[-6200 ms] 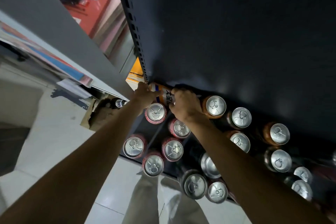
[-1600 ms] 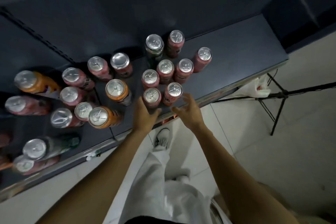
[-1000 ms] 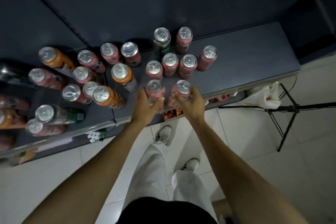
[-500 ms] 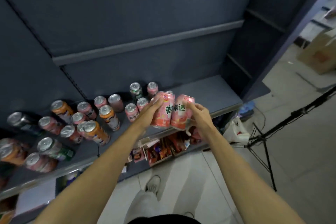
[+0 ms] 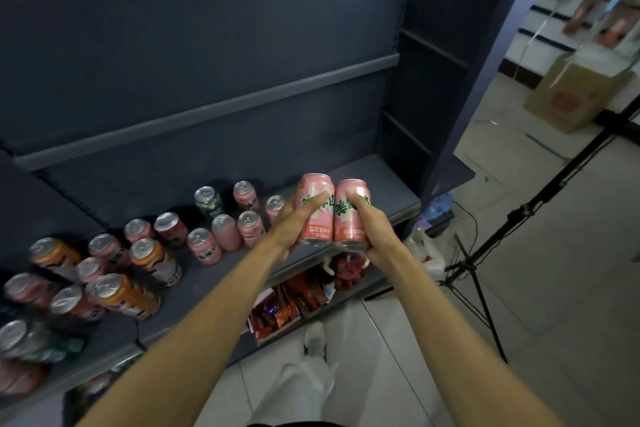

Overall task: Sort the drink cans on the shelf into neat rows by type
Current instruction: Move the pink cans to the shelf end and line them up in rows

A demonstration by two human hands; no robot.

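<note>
My left hand [image 5: 294,222] grips a pink can [image 5: 316,218] and my right hand [image 5: 372,232] grips a second pink can [image 5: 349,218]. Both cans are upright, side by side and touching, held in the air in front of the right part of the dark shelf [image 5: 384,177]. On the shelf stand several pink cans [image 5: 227,232], a green can [image 5: 207,201] near the back panel, and orange cans [image 5: 154,262] further left. At the far left, cans are mixed together and blurred.
An empty shelf board [image 5: 207,107] runs above. Snack packets [image 5: 294,298] fill the lower shelf below the cans. A black tripod [image 5: 485,253] stands on the tiled floor at the right, a cardboard box [image 5: 575,97] behind it. My legs and shoe [image 5: 313,340] are below.
Both hands closed on the two front pink cans and lifted them off the shelf. They now sit slightly higher and further right, and the camera has tilted up.
</note>
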